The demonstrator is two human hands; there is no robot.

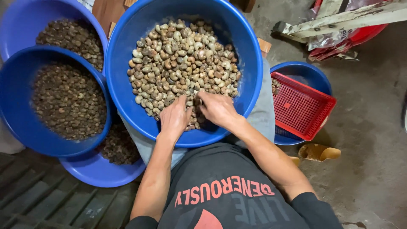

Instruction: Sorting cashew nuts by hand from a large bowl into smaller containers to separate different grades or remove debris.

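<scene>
Nut basin (127, 63) centre; smaller basins (12, 106) left; basket (301, 106) right.

One crumpled package at the top right, and little else that is packed or labelled.

A crinkled clear plastic bag with red patches (335, 40) lies on the grey concrete floor (373, 127) at the upper right, partly under a white-painted wooden bar (339, 19) that crosses over it. At the top edge, left of centre, a small white printed scrap (87, 4) peeks in, too cropped to tell its kind. No signs or screens show.
</scene>
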